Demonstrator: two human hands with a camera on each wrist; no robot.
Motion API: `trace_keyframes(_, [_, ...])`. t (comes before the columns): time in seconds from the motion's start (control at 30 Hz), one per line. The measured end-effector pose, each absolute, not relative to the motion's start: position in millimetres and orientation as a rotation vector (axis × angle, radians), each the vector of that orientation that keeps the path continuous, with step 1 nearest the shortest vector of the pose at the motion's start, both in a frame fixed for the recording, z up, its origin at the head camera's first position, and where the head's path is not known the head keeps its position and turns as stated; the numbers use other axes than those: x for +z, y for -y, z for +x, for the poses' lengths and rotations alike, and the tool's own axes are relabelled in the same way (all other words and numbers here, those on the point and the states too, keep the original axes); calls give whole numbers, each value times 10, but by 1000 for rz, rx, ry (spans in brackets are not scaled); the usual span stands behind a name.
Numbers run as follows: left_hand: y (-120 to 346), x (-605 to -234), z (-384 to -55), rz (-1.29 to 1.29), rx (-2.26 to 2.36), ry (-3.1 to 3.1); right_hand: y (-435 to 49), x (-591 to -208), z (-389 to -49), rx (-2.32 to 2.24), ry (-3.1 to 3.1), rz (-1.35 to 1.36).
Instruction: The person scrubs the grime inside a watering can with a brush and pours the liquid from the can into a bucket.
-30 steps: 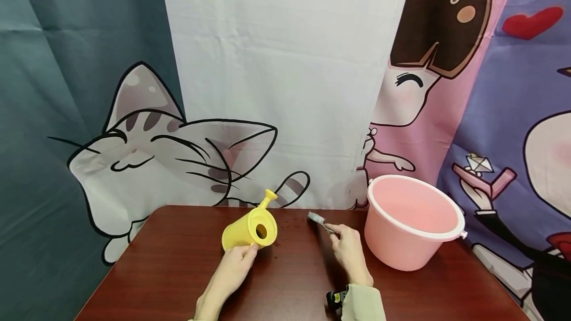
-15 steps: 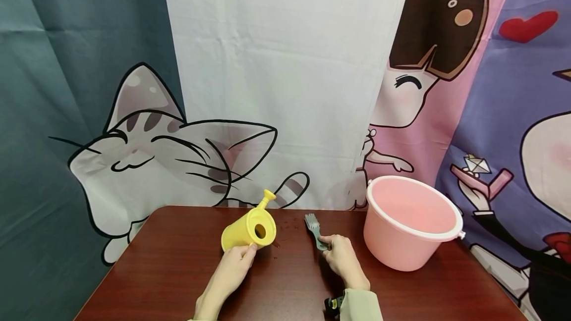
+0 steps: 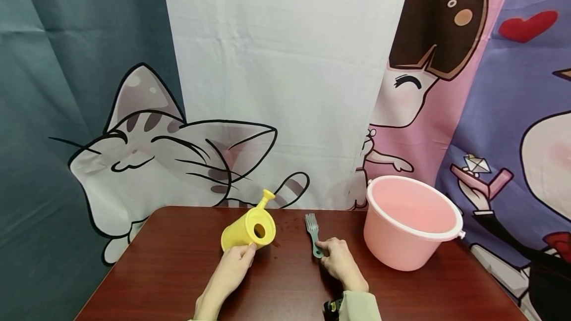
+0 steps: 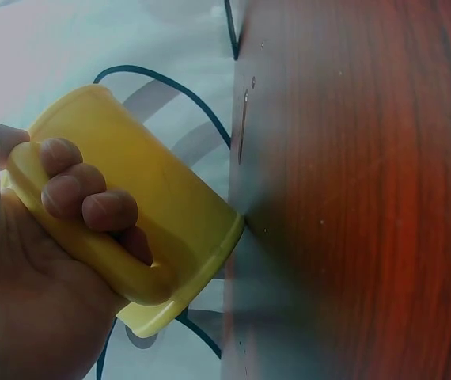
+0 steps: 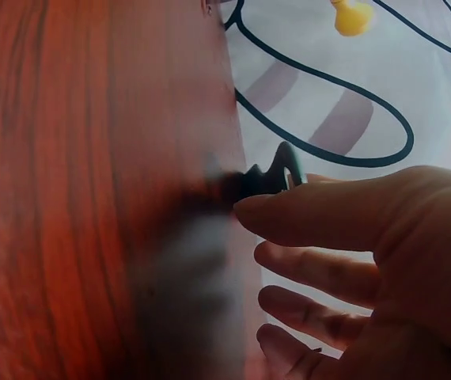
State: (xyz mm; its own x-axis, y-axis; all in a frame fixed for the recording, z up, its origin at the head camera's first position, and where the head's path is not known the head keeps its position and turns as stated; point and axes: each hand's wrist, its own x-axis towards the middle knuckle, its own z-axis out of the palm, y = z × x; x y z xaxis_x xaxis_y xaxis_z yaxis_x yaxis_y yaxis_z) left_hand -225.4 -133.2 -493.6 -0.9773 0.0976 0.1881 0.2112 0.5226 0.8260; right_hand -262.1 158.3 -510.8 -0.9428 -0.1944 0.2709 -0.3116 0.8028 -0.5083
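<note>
My left hand grips the handle of a yellow toy watering can, which is tilted with its opening facing me and its spout pointing up and away. Curled fingers wrap the can's handle in the left wrist view. My right hand pinches the handle end of a small grey-green fork with its tines pointing to the back edge. In the right wrist view the fork shows only as a dark, looped handle end at the fingertips; the other fingers hang apart from it. Whether the fork touches the table, I cannot tell.
A pink bucket with a white rim stands at the right of the brown table. Small wet drops dot the wood beside the can. Behind the table's back edge hang printed cloths.
My right hand has drawn back toward me and turned the fork from slanting to nearly straight, lower near the table. My left hand and the watering can have hardly moved.
</note>
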Motion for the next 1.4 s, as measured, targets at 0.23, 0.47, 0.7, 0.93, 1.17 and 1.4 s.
trace_keyframes(0.23, [1340,-4940,-2255,-268,-1466,2633,-1585,-5136,-2608,813,2803,433])
trace_keyframes(0.47, [1355,-4949,-2268,-235,-1467,2609,-1625,-5083,-2598,841,2778,478])
trace_keyframes(0.7, [1392,-4946,-2270,-223,-1502,2556,-1690,-4886,-2551,970,2744,401])
trace_keyframes(0.93, [1422,-4945,-2259,-167,-1540,2519,-1822,-4526,-2473,1065,2691,312])
trace_keyframes(1.17, [1440,-4994,-2273,-141,-1583,2499,-2065,-4116,-2280,1082,2531,309])
trace_keyframes(1.4, [1462,-4994,-2268,-121,-1643,2464,-2404,-3823,-2141,1002,2444,328])
